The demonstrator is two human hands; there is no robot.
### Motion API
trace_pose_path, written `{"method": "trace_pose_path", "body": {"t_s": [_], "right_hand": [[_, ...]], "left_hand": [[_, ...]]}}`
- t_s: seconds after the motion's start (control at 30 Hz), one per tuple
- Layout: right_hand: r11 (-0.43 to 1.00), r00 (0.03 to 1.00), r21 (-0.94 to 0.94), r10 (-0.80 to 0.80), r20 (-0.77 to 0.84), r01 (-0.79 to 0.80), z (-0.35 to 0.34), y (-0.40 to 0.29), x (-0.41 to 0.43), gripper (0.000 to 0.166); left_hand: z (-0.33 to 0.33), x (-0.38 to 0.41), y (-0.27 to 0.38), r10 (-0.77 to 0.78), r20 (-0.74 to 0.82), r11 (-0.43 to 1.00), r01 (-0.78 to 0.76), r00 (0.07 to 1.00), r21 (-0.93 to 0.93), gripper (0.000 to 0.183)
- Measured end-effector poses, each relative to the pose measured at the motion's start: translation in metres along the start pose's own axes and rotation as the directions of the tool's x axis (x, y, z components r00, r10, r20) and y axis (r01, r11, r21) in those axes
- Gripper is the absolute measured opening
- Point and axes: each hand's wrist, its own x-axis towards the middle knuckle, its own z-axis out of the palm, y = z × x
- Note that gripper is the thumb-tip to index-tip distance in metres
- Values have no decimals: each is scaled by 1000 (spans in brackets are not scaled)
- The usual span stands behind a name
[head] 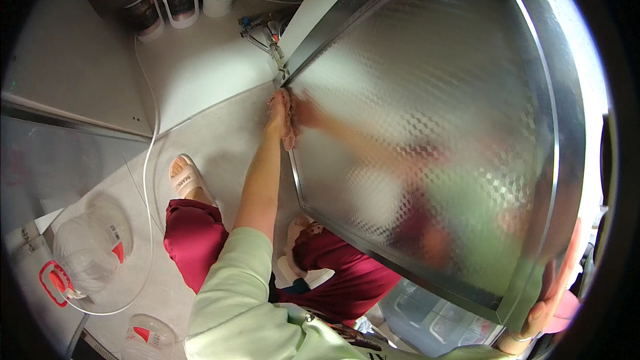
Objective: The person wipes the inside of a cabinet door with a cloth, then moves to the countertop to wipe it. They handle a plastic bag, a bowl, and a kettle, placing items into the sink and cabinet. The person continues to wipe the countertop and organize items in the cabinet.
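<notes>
A metal-framed cabinet door (425, 75) with a shiny textured silver panel stands swung out on the right, blurrily reflecting me. My left hand (277, 112) presses a pink cloth (288, 130) against the door's edge, just below a metal hinge (278, 57). At the far right, my right hand (545, 305) grips the opposite edge of the same door, its fingers stretched along the outside. Part of that hand is hidden by the frame.
Inside the white cabinet (215, 70) stand several filter cylinders (181, 2), with hoses and valves (260, 27) beside them. A thin white tube (145, 175) runs across the floor into a large clear plastic bottle (90, 250). Another clear bottle (148, 337) stands nearer. My slippered foot (186, 177) is between.
</notes>
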Motion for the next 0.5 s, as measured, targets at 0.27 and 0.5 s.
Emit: {"method": "trace_pose_path", "body": {"t_s": [0.27,0.5], "right_hand": [[997,999,-67,-26,-21,25,-10,12,-2,97],[937,969,-255,-216,120,241,-21,6,20,96]], "left_hand": [[29,-97,-41,-302,-93,948,288,949,-135,85],[4,-146,-169,-104,-310,989,63,945,-137,70]]}}
